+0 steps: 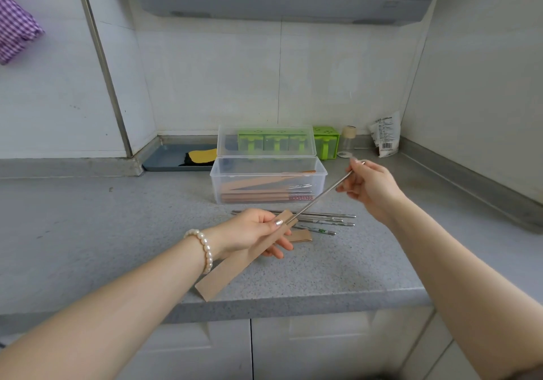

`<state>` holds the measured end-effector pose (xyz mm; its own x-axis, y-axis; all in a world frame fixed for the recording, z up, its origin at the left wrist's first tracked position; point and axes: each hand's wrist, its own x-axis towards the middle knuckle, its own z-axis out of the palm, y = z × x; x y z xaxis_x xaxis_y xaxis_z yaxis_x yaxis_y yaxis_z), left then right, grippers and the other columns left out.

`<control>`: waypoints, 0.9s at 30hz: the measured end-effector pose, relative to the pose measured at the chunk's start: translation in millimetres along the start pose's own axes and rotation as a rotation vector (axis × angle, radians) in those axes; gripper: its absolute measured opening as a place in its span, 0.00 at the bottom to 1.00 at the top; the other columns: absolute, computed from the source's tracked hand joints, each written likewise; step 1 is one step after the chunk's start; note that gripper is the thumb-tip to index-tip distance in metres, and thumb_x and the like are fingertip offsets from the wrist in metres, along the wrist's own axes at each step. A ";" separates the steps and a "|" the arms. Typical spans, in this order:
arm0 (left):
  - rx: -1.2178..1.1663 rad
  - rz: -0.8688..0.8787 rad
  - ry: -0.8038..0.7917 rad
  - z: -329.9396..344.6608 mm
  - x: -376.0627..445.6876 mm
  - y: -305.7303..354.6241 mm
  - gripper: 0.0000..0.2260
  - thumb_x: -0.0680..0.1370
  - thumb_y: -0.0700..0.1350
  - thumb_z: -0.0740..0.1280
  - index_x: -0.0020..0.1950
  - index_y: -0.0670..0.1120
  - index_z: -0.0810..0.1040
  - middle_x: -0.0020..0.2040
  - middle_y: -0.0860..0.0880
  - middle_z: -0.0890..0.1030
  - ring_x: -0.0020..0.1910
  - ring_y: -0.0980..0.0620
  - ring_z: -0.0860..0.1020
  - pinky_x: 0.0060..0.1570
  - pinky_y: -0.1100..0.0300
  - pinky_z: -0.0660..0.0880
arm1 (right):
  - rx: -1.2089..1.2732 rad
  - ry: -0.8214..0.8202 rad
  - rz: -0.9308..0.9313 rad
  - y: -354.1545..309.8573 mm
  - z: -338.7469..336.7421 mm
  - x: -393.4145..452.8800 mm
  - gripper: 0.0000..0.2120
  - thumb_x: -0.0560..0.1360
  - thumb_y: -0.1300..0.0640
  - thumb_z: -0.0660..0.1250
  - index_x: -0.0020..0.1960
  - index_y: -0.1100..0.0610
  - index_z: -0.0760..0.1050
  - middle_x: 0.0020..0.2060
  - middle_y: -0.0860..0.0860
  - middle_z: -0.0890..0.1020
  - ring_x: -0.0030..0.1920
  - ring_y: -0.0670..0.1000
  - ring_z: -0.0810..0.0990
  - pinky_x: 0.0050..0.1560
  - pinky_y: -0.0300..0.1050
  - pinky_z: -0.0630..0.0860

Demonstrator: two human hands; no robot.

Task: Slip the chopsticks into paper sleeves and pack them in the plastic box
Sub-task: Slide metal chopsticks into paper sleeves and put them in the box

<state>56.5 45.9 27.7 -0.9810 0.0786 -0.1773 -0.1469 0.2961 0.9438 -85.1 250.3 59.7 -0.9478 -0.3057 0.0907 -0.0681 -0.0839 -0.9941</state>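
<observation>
My left hand [255,229] grips a brown paper sleeve [235,262] near its open upper end, and the sleeve slants down toward the counter's front edge. My right hand [371,187] pinches the top of a steel chopstick [320,196], whose tip sits at the sleeve's mouth. Several loose steel chopsticks [323,218] lie on the counter just behind my left hand. Another paper sleeve [301,236] lies beside them. The clear plastic box [217,185] stands open behind, its lid [266,134] tipped up, with several sleeved chopsticks [264,193] inside.
A green condiment rack [326,141], a small jar [348,140] and a white packet [386,135] stand along the back wall at the right. A blue tray [167,158] with a yellow cloth sits at the back left. The speckled counter [117,232] ends at an edge near me.
</observation>
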 end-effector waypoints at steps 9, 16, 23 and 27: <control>0.005 -0.041 -0.005 -5.5 -1.0 5.3 0.13 0.82 0.44 0.56 0.54 0.39 0.77 0.47 0.44 0.85 0.38 0.51 0.83 0.44 0.60 0.79 | -0.363 -0.262 0.159 8.5 20.7 -7.4 0.15 0.79 0.49 0.59 0.45 0.60 0.75 0.32 0.55 0.82 0.34 0.54 0.81 0.36 0.43 0.71; 0.041 -0.051 0.003 -9.7 -1.4 4.1 0.13 0.82 0.44 0.56 0.54 0.38 0.77 0.47 0.45 0.85 0.41 0.50 0.83 0.50 0.55 0.78 | -0.867 -0.288 -0.032 7.5 41.5 -23.4 0.34 0.77 0.35 0.43 0.38 0.60 0.74 0.27 0.56 0.79 0.26 0.51 0.73 0.37 0.45 0.73; 0.064 -0.084 -0.023 -11.8 -2.8 -0.6 0.12 0.82 0.44 0.56 0.53 0.40 0.78 0.49 0.43 0.84 0.45 0.47 0.83 0.56 0.50 0.77 | -0.984 -0.510 -0.046 5.7 49.9 -38.0 0.39 0.70 0.31 0.37 0.39 0.59 0.75 0.26 0.55 0.77 0.26 0.48 0.73 0.38 0.42 0.72; 0.023 -0.080 -0.015 -12.0 -2.1 -0.9 0.12 0.82 0.43 0.56 0.53 0.40 0.77 0.47 0.44 0.85 0.42 0.49 0.83 0.51 0.56 0.78 | -0.966 -0.608 -0.009 6.4 48.5 -43.9 0.33 0.74 0.35 0.38 0.53 0.58 0.69 0.30 0.49 0.75 0.30 0.50 0.72 0.46 0.47 0.74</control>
<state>57.2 34.0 30.5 -0.9642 0.0684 -0.2562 -0.2215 0.3236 0.9199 -28.8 217.2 52.2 -0.6556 -0.7401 -0.1498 -0.5351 0.5954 -0.5993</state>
